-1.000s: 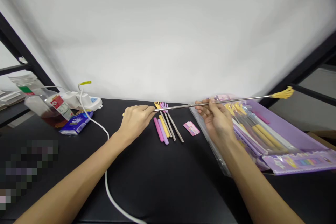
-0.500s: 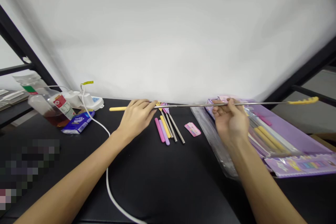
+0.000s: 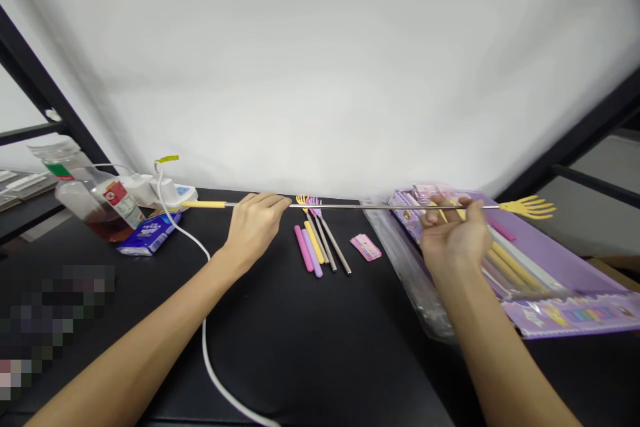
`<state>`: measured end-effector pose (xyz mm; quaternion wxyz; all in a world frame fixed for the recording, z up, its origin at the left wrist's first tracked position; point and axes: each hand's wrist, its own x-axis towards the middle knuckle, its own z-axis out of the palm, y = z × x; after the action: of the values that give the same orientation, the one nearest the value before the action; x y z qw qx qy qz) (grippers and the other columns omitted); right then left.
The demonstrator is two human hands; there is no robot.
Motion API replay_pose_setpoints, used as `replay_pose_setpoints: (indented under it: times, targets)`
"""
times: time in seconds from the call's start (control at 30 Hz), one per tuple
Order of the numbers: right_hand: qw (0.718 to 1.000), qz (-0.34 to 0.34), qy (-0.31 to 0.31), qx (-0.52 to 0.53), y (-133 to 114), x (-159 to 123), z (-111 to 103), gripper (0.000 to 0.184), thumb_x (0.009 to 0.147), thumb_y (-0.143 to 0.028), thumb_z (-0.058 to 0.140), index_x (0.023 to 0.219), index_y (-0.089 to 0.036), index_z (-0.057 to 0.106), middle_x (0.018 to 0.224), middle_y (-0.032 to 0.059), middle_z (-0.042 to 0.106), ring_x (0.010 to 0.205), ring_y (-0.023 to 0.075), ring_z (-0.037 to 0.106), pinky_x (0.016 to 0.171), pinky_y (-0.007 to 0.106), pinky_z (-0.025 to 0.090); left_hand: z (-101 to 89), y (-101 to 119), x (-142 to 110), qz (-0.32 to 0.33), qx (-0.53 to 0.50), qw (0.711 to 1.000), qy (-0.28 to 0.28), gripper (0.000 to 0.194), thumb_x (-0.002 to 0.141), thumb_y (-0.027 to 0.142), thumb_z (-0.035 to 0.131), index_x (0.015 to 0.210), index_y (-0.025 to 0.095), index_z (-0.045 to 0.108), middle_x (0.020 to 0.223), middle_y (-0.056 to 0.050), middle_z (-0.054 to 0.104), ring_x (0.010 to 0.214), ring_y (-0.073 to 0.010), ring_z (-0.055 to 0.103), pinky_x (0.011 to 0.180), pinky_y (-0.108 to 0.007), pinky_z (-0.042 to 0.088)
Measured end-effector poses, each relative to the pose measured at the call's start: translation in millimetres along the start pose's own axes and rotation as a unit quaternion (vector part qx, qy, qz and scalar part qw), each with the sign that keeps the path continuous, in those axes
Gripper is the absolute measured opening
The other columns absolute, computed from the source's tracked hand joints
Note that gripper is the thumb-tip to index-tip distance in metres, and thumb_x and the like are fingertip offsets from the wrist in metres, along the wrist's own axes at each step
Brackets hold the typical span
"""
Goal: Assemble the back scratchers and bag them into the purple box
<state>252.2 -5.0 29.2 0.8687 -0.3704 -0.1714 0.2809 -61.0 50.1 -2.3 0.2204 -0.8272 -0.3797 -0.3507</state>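
A long telescopic back scratcher with a metal rod, a yellow handle on the left and a yellow claw head on the right is held level above the black table. My left hand is closed round the rod near the handle end. My right hand pinches the rod near the claw end, above a purple display pack of more scratchers. Several short collapsed scratchers with pink, yellow and purple handles lie on the table between my hands.
A small pink card lies beside the short scratchers. At the back left stand a tilted plastic bottle, a blue tissue pack and a white power strip whose cable runs toward me. Black frame bars flank both sides.
The scratcher has been pulled out longer: my left hand slid toward the handle as it came out to the left, and my right hand moved right along the rod over the pack.
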Motion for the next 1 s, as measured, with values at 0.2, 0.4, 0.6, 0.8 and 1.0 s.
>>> replay_pose_setpoints:
  times: [0.2, 0.4, 0.6, 0.8, 1.0]
  targets:
    - [0.998, 0.026, -0.059, -0.024, 7, -14, 5, 0.019, 0.091, -0.023, 0.055, 0.073, -0.018, 0.058, 0.073, 0.0028, 0.07, 0.047, 0.0066, 0.049, 0.045, 0.017, 0.041, 2.5, 9, 0, 0.027, -0.015, 1.0, -0.002, 0.022, 0.096, 0.01, 0.054, 0.107, 0.018, 0.072, 0.098, -0.007, 0.078, 0.09, -0.0218, 0.073, 0.078, -0.036, 0.052]
    - [0.989, 0.091, -0.107, -0.05, 17, -38, 19, 0.018, 0.08, -0.034, 0.07, 0.077, -0.017, 0.062, 0.074, 0.0063, 0.072, 0.06, 0.0133, 0.062, 0.045, 0.02, 0.042, -0.1, 19, 1, 0.047, -0.026, 0.999, -0.004, 0.023, 0.097, 0.01, 0.054, 0.111, 0.017, 0.071, 0.099, -0.006, 0.078, 0.089, -0.0211, 0.073, 0.077, -0.034, 0.051]
    - [1.0, -0.007, -0.009, 0.0, 8, -10, 6, 0.028, 0.095, -0.035, 0.059, 0.073, -0.019, 0.053, 0.06, -0.0025, 0.061, 0.05, 0.0082, 0.057, 0.042, 0.016, 0.039, 1.0, 8, -1, 0.015, -0.013, 0.999, -0.027, 0.026, 0.098, 0.01, 0.051, 0.111, 0.018, 0.071, 0.095, -0.007, 0.078, 0.082, -0.0212, 0.073, 0.074, -0.035, 0.052]
    - [0.994, 0.025, -0.096, -0.042, 19, -25, 10, 0.038, 0.089, -0.044, 0.07, 0.066, -0.019, 0.055, 0.059, 0.0009, 0.066, 0.049, 0.0103, 0.06, 0.045, 0.02, 0.045, -6.0, 9, 1, 0.014, -0.039, 0.999, -0.008, 0.027, 0.1, 0.012, 0.048, 0.112, 0.02, 0.07, 0.105, -0.007, 0.078, 0.093, -0.0212, 0.073, 0.088, -0.039, 0.052]
    - [0.972, 0.065, -0.221, -0.035, 30, -51, 19, 0.043, 0.081, -0.055, 0.075, 0.067, -0.017, 0.061, 0.068, 0.0043, 0.07, 0.054, 0.01, 0.059, 0.049, 0.021, 0.046, -5.5, 36, 3, 0.087, -0.054, 0.993, -0.051, 0.02, 0.103, 0.02, 0.049, 0.113, 0.019, 0.067, 0.101, -0.006, 0.078, 0.095, -0.0181, 0.073, 0.099, -0.04, 0.045]
